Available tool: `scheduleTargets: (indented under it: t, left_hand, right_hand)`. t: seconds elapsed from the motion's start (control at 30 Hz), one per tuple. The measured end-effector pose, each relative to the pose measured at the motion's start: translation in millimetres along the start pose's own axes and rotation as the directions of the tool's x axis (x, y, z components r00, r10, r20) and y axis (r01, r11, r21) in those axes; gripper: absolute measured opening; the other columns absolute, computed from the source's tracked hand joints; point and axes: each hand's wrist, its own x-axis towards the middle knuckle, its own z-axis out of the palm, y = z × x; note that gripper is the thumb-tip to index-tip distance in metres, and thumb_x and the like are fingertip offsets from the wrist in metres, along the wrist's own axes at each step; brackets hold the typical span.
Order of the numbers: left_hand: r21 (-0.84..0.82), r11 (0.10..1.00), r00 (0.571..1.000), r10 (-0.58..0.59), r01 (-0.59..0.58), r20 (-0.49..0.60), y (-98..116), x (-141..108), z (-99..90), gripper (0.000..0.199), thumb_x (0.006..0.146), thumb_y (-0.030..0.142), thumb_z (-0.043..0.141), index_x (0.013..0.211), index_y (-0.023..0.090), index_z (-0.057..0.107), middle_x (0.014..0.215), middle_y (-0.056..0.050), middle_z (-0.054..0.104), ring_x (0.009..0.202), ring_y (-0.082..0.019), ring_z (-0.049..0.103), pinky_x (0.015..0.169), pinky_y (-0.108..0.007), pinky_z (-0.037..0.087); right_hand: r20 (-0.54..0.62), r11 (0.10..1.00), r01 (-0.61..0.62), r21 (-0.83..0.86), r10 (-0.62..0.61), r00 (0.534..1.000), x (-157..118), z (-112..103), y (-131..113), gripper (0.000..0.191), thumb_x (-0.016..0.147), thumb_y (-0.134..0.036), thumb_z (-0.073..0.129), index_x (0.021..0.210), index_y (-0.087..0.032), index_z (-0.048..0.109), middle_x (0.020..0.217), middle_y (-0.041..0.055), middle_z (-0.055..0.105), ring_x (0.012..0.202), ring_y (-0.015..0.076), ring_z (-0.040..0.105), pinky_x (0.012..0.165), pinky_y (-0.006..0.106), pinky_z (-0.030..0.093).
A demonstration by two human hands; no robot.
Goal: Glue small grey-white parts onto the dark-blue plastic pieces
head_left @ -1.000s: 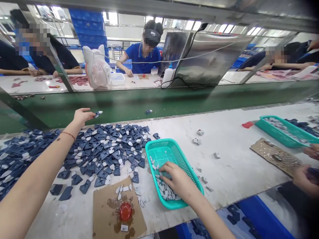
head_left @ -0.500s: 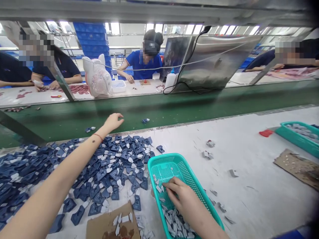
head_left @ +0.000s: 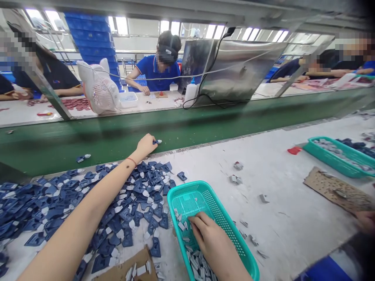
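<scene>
Blue pieces [head_left: 109,214], left forearm [head_left: 92,205] across, teal basket [head_left: 217,207] beside, green belt [head_left: 228,128] beyond

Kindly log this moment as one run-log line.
left hand: fingers at navy piece, over green belt | right hand: in teal basket, near grey pieces | navy pile: left of basket

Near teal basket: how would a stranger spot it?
On the white table, just right of the navy parts heap, stands the near teal basket. It holds loose grey pieces. Unlike the far teal basket, it has the wearer's right hand inside.
</scene>
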Motion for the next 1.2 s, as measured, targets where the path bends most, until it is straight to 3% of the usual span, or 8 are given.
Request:
scheduleTargets:
  t: [0.1,0.23,0.43,0.53,0.63,0.87,1.0,1.2]
  left_hand:
    - [-0.273,0.959,0.997,-0.075,0.078,0.023,2,-32,-17.1,0.026,0.089,0.025,0.062,0.11,0.011,0.063,0.11,-0.011,0.067,0.094,-0.021,0.067,0.083,-0.038,0.056]
    - [-0.588,0.792,0.987,-0.13,0.164,0.1,3,-98,-43.6,0.021,0.082,0.02,0.069,0.101,0.009,0.07,0.107,-0.014,0.072,0.086,-0.016,0.071,0.079,-0.024,0.058]
    - [-0.795,0.536,0.955,-0.234,0.284,0.183,1,-208,-73.4,0.012,0.082,0.012,0.066,0.09,0.011,0.074,0.102,-0.01,0.075,0.076,-0.014,0.073,0.065,-0.016,0.06]
    - [-0.881,0.327,0.921,-0.306,0.34,0.242,-2,-258,-80.8,0.014,0.086,0.012,0.059,0.086,0.011,0.073,0.096,-0.01,0.075,0.073,-0.015,0.073,0.061,-0.018,0.061]
    - [-0.9,0.221,0.891,-0.354,0.375,0.284,-10,-302,-83.0,0.016,0.087,0.008,0.056,0.09,0.009,0.072,0.09,-0.01,0.075,0.07,-0.016,0.073,0.059,-0.018,0.061]
    - [-0.903,0.074,0.789,-0.52,0.422,0.326,-42,-386,-70.6,0.019,0.082,-0.002,0.057,0.096,0.01,0.065,0.083,-0.007,0.073,0.067,-0.016,0.073,0.056,-0.019,0.061]
    - [-0.897,0.051,0.787,-0.504,0.439,0.356,-58,-418,-60.3,0.022,0.077,0.004,0.068,0.097,0.012,0.066,0.084,-0.006,0.074,0.069,-0.017,0.073,0.057,-0.019,0.06]
    - [-0.902,0.068,0.798,-0.497,0.427,0.34,-63,-445,-48.6,0.029,0.067,0.02,0.082,0.094,0.016,0.07,0.098,-0.005,0.072,0.077,-0.017,0.072,0.065,-0.02,0.059]
  right_hand:
    - [0.006,1.0,0.007,-0.017,-0.007,1.0,-1,-1,-2,0.026,0.095,-0.017,0.041,0.097,-0.018,0.067,0.093,0.0084,0.065,0.079,0.0227,0.067,0.064,0.033,0.052]
    - [0.008,0.999,0.012,-0.03,-0.012,1.0,-3,-1,-4,0.025,0.094,-0.017,0.044,0.1,-0.017,0.069,0.091,0.0085,0.065,0.076,0.0215,0.066,0.062,0.031,0.051]
    - [-0.065,0.997,0.029,0.072,-0.024,0.998,-5,1,-2,0.034,0.094,-0.017,0.038,0.106,-0.02,0.07,0.093,0.0087,0.066,0.081,0.0214,0.067,0.069,0.032,0.052]
    - [-0.081,0.993,-0.017,0.117,0.027,0.996,-5,0,-1,0.03,0.091,-0.022,0.045,0.109,-0.017,0.069,0.097,0.0105,0.068,0.085,0.0239,0.067,0.075,0.036,0.052]
    - [-0.081,0.993,-0.033,0.114,0.042,0.996,-6,1,-1,0.027,0.088,-0.027,0.051,0.104,-0.015,0.069,0.096,0.0124,0.069,0.086,0.0263,0.067,0.076,0.038,0.052]
    - [-0.102,0.99,-0.054,0.133,0.067,0.993,-6,5,-6,0.019,0.086,-0.025,0.052,0.086,-0.019,0.07,0.088,0.0079,0.074,0.082,0.0234,0.07,0.076,0.034,0.053]
    - [-0.125,0.987,-0.096,0.129,0.112,0.986,-4,6,-4,0.02,0.086,-0.026,0.051,0.083,-0.019,0.07,0.086,0.0083,0.076,0.08,0.0232,0.071,0.073,0.034,0.054]
    - [-0.133,0.995,-0.061,0.082,0.072,0.989,-6,6,-10,0.023,0.083,-0.032,0.058,0.094,-0.017,0.071,0.088,0.0106,0.073,0.077,0.025,0.069,0.07,0.036,0.054]
